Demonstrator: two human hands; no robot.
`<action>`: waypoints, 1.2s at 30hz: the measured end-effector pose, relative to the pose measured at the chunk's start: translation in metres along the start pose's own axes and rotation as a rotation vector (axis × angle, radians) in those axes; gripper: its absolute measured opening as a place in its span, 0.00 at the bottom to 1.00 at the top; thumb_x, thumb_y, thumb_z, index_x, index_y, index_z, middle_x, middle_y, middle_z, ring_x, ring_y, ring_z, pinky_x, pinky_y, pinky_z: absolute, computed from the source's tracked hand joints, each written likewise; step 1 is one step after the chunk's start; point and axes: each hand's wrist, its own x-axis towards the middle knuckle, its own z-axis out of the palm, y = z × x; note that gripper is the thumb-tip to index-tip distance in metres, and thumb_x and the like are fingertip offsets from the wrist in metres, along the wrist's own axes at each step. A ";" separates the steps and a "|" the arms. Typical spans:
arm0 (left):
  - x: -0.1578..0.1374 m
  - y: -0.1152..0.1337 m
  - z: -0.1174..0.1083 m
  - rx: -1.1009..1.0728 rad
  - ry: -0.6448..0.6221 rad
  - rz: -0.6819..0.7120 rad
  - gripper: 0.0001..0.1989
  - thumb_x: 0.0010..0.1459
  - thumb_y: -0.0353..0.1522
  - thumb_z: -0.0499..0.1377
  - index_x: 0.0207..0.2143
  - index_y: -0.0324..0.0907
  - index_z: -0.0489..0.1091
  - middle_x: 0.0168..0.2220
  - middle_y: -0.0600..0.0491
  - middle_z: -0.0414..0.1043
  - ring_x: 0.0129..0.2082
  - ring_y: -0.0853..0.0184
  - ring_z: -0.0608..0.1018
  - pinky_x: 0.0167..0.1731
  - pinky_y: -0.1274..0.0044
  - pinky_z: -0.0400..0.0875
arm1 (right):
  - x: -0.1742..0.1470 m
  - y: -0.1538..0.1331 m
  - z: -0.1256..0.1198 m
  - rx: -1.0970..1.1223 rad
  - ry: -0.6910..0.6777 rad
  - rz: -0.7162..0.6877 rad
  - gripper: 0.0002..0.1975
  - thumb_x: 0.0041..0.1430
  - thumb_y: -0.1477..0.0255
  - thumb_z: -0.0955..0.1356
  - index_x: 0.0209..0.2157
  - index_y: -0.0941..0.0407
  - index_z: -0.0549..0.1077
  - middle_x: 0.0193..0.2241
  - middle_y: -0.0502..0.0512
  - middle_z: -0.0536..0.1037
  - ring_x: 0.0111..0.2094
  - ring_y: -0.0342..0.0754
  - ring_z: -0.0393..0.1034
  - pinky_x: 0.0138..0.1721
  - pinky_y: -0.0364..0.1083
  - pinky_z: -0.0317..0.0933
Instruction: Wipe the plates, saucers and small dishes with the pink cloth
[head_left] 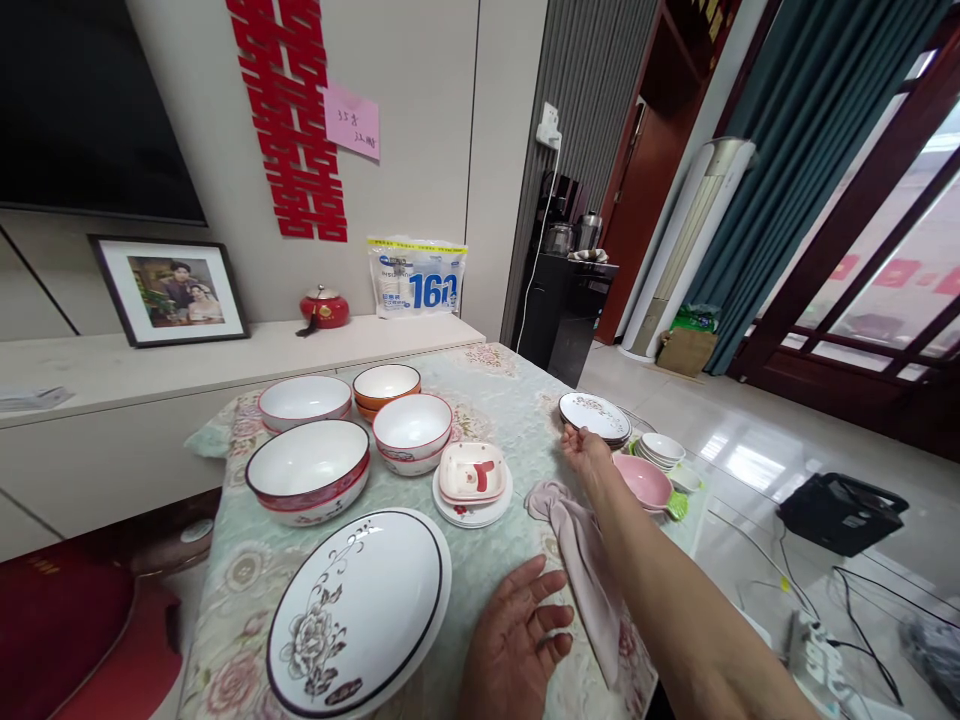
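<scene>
While the right hand (585,448) reaches to the far right of the table, its fingers are curled at the near-left rim of a stack of dark-rimmed floral plates (596,416); whether they have closed on the rim cannot be told. The left hand (517,630) is at the near edge, palm turned up, fingers loosely spread and bent, with nothing in it.

Between the two hands lies a crumpled mauve cloth (576,560), partly behind the right forearm. Just to the near right of the floral plates sits a pink bowl (643,482), with a nest of small white bowls (660,446) beyond it.

Left of the left hand is a large oval platter (367,610) with a brown flower print. Farther off, rectangular bear-print dishes (472,472) rest on round white saucers (487,514). To their left are red-rimmed bowls (412,425), dark-rimmed bowls (307,460), orange bowls (386,382) and, at the far left, wide white bowls (304,402). A flowered tablecloth (506,405) lies under everything.
</scene>
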 end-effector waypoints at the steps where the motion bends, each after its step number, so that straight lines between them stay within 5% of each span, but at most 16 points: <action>1: -0.001 0.000 0.002 0.007 0.024 0.008 0.16 0.52 0.32 0.66 0.44 0.38 0.76 0.43 0.45 0.79 0.33 0.65 0.79 0.35 0.74 0.68 | -0.005 -0.001 0.001 -0.028 -0.032 0.003 0.19 0.66 0.65 0.68 0.54 0.57 0.69 0.52 0.59 0.72 0.48 0.52 0.71 0.47 0.56 0.69; 4: -0.008 -0.001 0.011 0.047 0.099 0.022 0.15 0.52 0.31 0.64 0.44 0.37 0.74 0.42 0.45 0.79 0.32 0.66 0.79 0.34 0.74 0.67 | -0.028 0.001 0.001 -0.136 -0.168 0.015 0.18 0.66 0.65 0.67 0.53 0.57 0.70 0.51 0.58 0.73 0.46 0.51 0.72 0.45 0.54 0.70; 6: -0.012 -0.001 0.016 0.079 0.137 0.034 0.16 0.50 0.29 0.64 0.43 0.36 0.73 0.40 0.43 0.79 0.30 0.65 0.79 0.33 0.74 0.66 | -0.050 0.006 -0.001 -0.218 -0.290 0.024 0.11 0.66 0.67 0.67 0.45 0.60 0.72 0.39 0.54 0.76 0.33 0.43 0.72 0.33 0.44 0.70; 9: -0.015 -0.001 0.020 0.084 0.134 0.049 0.15 0.47 0.28 0.63 0.40 0.36 0.72 0.37 0.43 0.79 0.28 0.65 0.78 0.31 0.73 0.64 | -0.086 0.015 -0.007 -0.347 -0.516 0.038 0.07 0.60 0.72 0.70 0.30 0.59 0.71 0.21 0.46 0.71 0.17 0.36 0.59 0.17 0.37 0.53; 12: -0.016 -0.004 0.018 0.113 0.114 0.052 0.15 0.44 0.28 0.62 0.38 0.36 0.72 0.35 0.44 0.78 0.27 0.64 0.77 0.31 0.72 0.65 | -0.120 0.028 -0.013 -0.548 -0.748 0.091 0.10 0.49 0.73 0.76 0.25 0.59 0.71 0.18 0.48 0.73 0.15 0.39 0.60 0.15 0.39 0.51; 16: -0.012 -0.013 0.009 0.240 0.023 0.004 0.13 0.43 0.29 0.62 0.35 0.36 0.74 0.34 0.46 0.77 0.24 0.67 0.75 0.29 0.73 0.65 | -0.154 0.054 -0.010 -1.157 -1.131 -0.136 0.11 0.56 0.67 0.70 0.24 0.56 0.68 0.18 0.47 0.73 0.16 0.41 0.63 0.18 0.40 0.53; 21: -0.009 -0.023 0.003 0.351 -0.074 -0.063 0.15 0.39 0.27 0.59 0.34 0.38 0.76 0.23 0.51 0.73 0.23 0.66 0.74 0.29 0.72 0.67 | -0.182 0.078 0.006 -1.588 -1.092 -0.471 0.11 0.59 0.67 0.68 0.24 0.55 0.69 0.20 0.52 0.76 0.19 0.43 0.66 0.24 0.42 0.51; 26: -0.010 -0.024 0.005 0.441 -0.125 -0.137 0.14 0.39 0.27 0.60 0.32 0.38 0.77 0.22 0.53 0.72 0.22 0.68 0.73 0.33 0.69 0.67 | -0.188 0.088 0.013 -1.768 -0.983 -0.603 0.13 0.56 0.60 0.70 0.27 0.57 0.73 0.28 0.59 0.79 0.32 0.51 0.72 0.29 0.45 0.51; 30: -0.007 -0.025 0.001 0.436 -0.161 -0.168 0.16 0.34 0.28 0.63 0.31 0.34 0.76 0.23 0.50 0.72 0.22 0.66 0.72 0.35 0.66 0.68 | -0.180 0.096 0.011 -1.795 -0.925 -0.594 0.13 0.53 0.60 0.72 0.31 0.57 0.73 0.33 0.59 0.79 0.34 0.52 0.71 0.30 0.45 0.51; 36: -0.010 -0.022 0.002 0.449 -0.154 -0.140 0.20 0.34 0.26 0.60 0.36 0.35 0.74 0.22 0.52 0.70 0.22 0.67 0.72 0.35 0.66 0.67 | -0.162 0.107 0.010 -1.607 -0.952 -0.378 0.14 0.49 0.64 0.74 0.22 0.56 0.68 0.22 0.52 0.75 0.26 0.45 0.66 0.26 0.43 0.51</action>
